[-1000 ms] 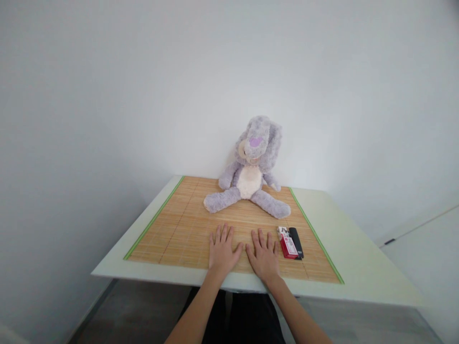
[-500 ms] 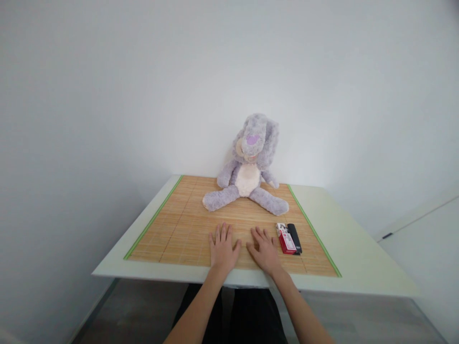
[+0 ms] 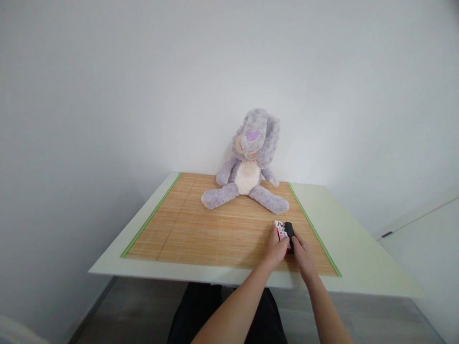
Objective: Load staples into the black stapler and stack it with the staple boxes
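Red card pack (image 3: pixel 280 230) and black box (image 3: pixel 289 232) sit at about 4 o'clock on the bamboo mat (image 3: pixel 201 234), on the worktop (image 3: pixel 353 258); left hand (image 3: pixel 275 249) touches the pack, right hand (image 3: pixel 303 252) the box; can't tell if either's gripping yet; looks like the reach-and-grab step; plush bunny (image 3: pixel 249 167) sits at 12; no containers.

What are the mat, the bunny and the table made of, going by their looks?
The mat looks like thin bamboo or reed slats: fine parallel tan strips crossed by stitch lines, with a green fabric-like edging. The bunny seems to be soft plush: fuzzy lilac pile with a cream belly. The table has a smooth, matt, pale top, perhaps laminate or painted board; the picture cannot settle which.
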Demonstrator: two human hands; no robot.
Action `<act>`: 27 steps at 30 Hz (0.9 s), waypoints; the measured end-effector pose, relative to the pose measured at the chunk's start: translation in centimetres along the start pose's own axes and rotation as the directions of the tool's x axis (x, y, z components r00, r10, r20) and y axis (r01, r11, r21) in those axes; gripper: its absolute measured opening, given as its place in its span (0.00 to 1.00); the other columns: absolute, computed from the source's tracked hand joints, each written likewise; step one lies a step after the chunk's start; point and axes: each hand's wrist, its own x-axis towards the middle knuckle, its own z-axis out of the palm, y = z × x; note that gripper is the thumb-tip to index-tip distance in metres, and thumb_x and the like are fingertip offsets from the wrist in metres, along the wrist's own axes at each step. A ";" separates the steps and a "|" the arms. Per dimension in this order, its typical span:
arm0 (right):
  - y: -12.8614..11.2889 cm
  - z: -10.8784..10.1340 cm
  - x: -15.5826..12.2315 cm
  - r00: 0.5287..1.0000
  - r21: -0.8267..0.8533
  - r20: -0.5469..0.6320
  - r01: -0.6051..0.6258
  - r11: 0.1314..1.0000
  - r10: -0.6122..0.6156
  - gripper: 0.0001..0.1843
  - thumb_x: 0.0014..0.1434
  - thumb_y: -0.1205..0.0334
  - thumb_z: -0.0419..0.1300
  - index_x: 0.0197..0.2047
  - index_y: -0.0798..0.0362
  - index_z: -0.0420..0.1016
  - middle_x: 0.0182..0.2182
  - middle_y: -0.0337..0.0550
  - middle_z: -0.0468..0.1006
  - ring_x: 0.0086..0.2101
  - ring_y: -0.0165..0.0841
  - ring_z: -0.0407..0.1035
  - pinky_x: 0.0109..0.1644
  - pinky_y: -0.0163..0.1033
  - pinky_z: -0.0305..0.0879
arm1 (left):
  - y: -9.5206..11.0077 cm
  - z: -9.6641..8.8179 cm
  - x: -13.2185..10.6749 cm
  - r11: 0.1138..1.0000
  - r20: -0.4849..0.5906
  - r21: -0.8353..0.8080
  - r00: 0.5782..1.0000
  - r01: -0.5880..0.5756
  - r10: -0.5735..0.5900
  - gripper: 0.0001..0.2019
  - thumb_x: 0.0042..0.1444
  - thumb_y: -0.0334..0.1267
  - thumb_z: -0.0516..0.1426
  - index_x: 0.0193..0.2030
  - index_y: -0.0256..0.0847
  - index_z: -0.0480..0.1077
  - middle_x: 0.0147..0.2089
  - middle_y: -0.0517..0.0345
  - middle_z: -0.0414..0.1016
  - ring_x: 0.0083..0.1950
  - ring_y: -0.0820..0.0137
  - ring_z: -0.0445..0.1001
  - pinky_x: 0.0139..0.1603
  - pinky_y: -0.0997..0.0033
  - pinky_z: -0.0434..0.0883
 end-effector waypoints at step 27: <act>-3.7 9.2 -5.8 0.975 -0.090 -0.016 0.222 0.971 -0.224 0.33 0.66 0.47 0.56 0.69 0.55 0.68 0.61 0.57 0.76 0.57 0.49 0.71 0.65 0.58 0.65 | 0.7 -17.1 -9.1 0.722 -0.433 0.668 0.883 0.178 0.183 0.20 0.59 0.42 0.61 0.58 0.46 0.73 0.52 0.50 0.74 0.56 0.57 0.73 0.59 0.58 0.68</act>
